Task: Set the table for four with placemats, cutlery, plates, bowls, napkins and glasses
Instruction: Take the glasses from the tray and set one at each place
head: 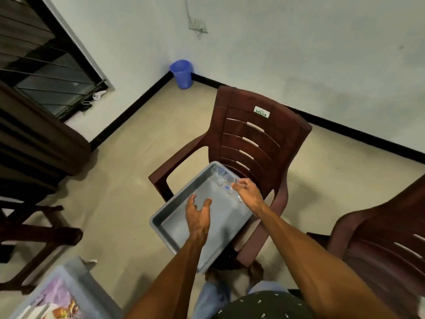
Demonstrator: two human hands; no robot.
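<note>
With our right hand [247, 192] pinching one of the glasses [226, 180] in the grey tray [174, 217] and our left hand [199, 214] spread open, glasses seem the last items left.

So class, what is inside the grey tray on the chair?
Clear glasses stand at the far end of the grey tray, where the right hand pinches one. The rest looks bare; the hands cover part of the floor.

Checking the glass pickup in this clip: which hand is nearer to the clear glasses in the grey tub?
Right. The right hand is at the glasses in the tub's far corner, fingers pinching one. The left hand hovers open mid-tub, apart from them.
</note>
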